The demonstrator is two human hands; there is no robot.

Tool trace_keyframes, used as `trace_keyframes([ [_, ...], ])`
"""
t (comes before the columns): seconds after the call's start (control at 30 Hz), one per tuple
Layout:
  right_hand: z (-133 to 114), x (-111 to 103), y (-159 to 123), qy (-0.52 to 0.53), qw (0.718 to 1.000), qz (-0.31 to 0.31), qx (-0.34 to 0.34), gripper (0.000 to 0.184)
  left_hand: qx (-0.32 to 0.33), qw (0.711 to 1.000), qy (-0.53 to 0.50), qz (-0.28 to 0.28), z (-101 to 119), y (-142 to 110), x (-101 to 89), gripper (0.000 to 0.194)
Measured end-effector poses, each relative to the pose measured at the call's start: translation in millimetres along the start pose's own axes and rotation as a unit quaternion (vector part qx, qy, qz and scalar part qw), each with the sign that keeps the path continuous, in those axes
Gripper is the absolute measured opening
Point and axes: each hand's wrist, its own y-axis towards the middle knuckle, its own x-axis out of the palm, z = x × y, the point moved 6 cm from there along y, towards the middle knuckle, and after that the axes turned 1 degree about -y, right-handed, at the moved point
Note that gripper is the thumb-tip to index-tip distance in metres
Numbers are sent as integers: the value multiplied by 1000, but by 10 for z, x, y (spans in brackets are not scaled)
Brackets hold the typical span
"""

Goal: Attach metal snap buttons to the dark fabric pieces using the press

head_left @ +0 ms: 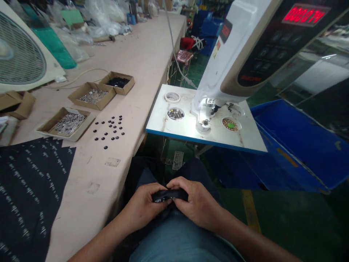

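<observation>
Together, left hand [145, 204] and right hand [196, 202] pinch folded black fabric [169, 194].

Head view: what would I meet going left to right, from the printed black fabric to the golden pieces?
Printed black fabric, scattered black discs, left hand, right hand (dark cloth held between them), golden pieces.

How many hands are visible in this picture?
2: the left hand holds the left side of the folded black fabric, and the right hand its right side. No other hands show.
</observation>
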Motion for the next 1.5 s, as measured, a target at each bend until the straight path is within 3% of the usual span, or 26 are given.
trace_keyframes([
  [0.23, -7, -22, 204, 23, 999, -15, 35, 40, -94, 989, -109, -30, -168, 55, -26, 35],
  [0.6, -7, -49, 325, 66, 995, -58, 36, 29, -108, 961, -245, -65, -159, 18, -39, 38],
  [0.7, 68, -12, 362, 121, 989, -74, 45, 25, -115, 949, -287, -59, -183, 11, -44, 37],
  [0.77, 137, 30, 388, 201, 974, -90, 62, 23, -119, 940, -313, -57, -186, 8, -33, 38],
  [0.9, 269, 133, 418, 373, 914, -118, 107, 27, -124, 914, -382, -64, -149, -7, 11, 42],
  [1.03, 357, 229, 425, 442, 878, -116, 141, 43, -120, 892, -434, -45, -120, -14, 6, 38],
  [1.1, 377, 252, 434, 430, 886, -94, 143, 45, -119, 887, -445, -34, -120, -11, -4, 37],
  [1.27, 332, 181, 464, 269, 957, -3, 112, 40, -104, 891, -441, 6, -157, 17, -40, 36],
  [1.37, 312, 128, 460, 165, 978, 30, 126, 42, -45, 916, -397, 33, -145, 58, -114, 32],
  [1.5, 390, 151, 429, 119, 979, 39, 158, 43, 52, 958, -277, 59, -48, 121, -259, 37],
])
